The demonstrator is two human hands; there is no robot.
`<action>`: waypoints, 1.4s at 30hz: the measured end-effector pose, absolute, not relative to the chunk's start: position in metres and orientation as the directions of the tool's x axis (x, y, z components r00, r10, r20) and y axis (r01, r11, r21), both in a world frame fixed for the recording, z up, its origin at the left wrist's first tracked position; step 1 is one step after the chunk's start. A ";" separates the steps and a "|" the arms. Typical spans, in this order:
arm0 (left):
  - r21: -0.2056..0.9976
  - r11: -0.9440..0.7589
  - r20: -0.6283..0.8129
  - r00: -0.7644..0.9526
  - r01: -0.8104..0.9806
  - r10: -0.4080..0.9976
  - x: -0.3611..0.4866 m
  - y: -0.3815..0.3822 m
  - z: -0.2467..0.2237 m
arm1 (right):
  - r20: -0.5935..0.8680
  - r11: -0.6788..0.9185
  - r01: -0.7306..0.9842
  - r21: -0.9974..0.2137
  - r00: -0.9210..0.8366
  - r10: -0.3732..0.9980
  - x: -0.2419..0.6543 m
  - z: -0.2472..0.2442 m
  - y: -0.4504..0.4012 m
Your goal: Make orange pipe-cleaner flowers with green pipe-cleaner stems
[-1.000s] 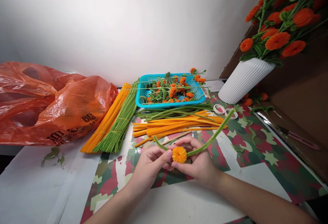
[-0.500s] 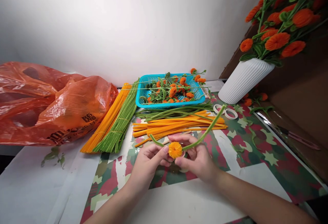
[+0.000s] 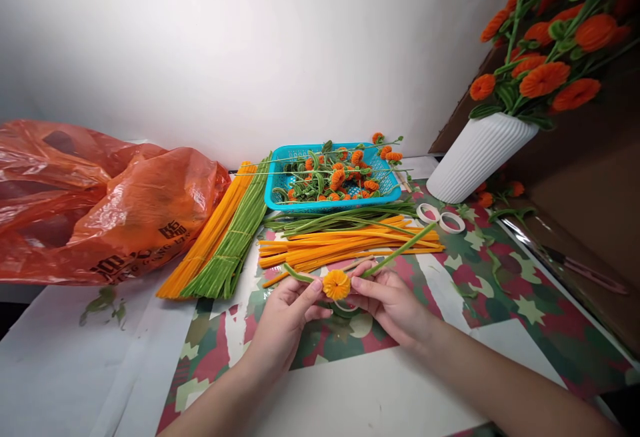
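Note:
Between my two hands is a small round yellow-orange pipe-cleaner flower [image 3: 337, 284], facing up toward me. A green pipe cleaner [image 3: 403, 249] runs behind it, its short end poking out at the left and its long end slanting up to the right. My left hand [image 3: 285, 314] pinches the flower's left side, thumb on top, with the green piece's short end above it. At the opposite edge, my right hand [image 3: 397, 307] is closed, thumb and fingers gripping the green pipe cleaner close to the flower. Where the two join is hidden behind the petals.
Loose yellow pipe cleaners [image 3: 345, 242] and green ones [image 3: 320, 224] lie beyond my hands. Behind stands a blue basket [image 3: 330, 206] of orange flowers. Bundled stems [image 3: 225, 244] and an orange plastic bag [image 3: 140, 217] are left; tape rolls [image 3: 452, 222] and a white vase [image 3: 477, 157] are right.
The right hand's thumb has moved up beside the flower, and the fingers have closed in on the green pipe cleaner. Its long end has dropped lower. The flower has shifted slightly left and up.

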State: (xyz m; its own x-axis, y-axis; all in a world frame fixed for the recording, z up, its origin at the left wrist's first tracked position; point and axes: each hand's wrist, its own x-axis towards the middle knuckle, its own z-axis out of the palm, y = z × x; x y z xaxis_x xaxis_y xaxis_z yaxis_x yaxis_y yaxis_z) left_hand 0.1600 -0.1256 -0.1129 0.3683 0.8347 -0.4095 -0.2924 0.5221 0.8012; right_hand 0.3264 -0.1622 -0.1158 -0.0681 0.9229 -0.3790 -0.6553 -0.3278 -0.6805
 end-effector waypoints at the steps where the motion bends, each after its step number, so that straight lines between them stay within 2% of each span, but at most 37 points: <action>1: 0.789 0.534 -0.416 0.374 -0.305 0.829 0.161 -0.126 -0.112 | -0.396 -0.345 -0.668 -0.659 -0.081 0.914 0.327 -0.116 -0.162; 11: 0.708 0.621 -0.474 0.425 -0.336 0.771 0.163 -0.125 -0.110 | -0.466 -0.437 -0.735 -0.518 -0.186 0.865 0.330 -0.118 -0.164; 17: 0.655 0.661 -0.398 0.576 -0.367 0.714 0.160 -0.131 -0.114 | -0.401 -0.551 -0.711 -0.437 -0.394 0.827 0.330 -0.115 -0.167; 21: 0.689 0.669 -0.337 0.693 -0.280 0.637 0.157 -0.130 -0.115 | -0.317 -0.532 -0.674 -0.513 -0.427 0.847 0.329 -0.113 -0.169; 26: 0.785 0.570 -0.241 0.730 -0.241 0.639 0.156 -0.128 -0.115 | -0.231 -0.428 -0.625 -0.653 -0.374 0.898 0.329 -0.113 -0.169; 34: 0.825 0.556 -0.297 0.759 -0.102 0.579 0.153 -0.131 -0.117 | -0.102 -0.376 -0.678 -0.631 -0.408 0.907 0.319 -0.110 -0.170; 42: 0.862 0.500 -0.206 0.846 -0.080 0.491 0.152 -0.128 -0.107 | -0.001 -0.365 -0.676 -0.640 -0.474 0.880 0.321 -0.118 -0.173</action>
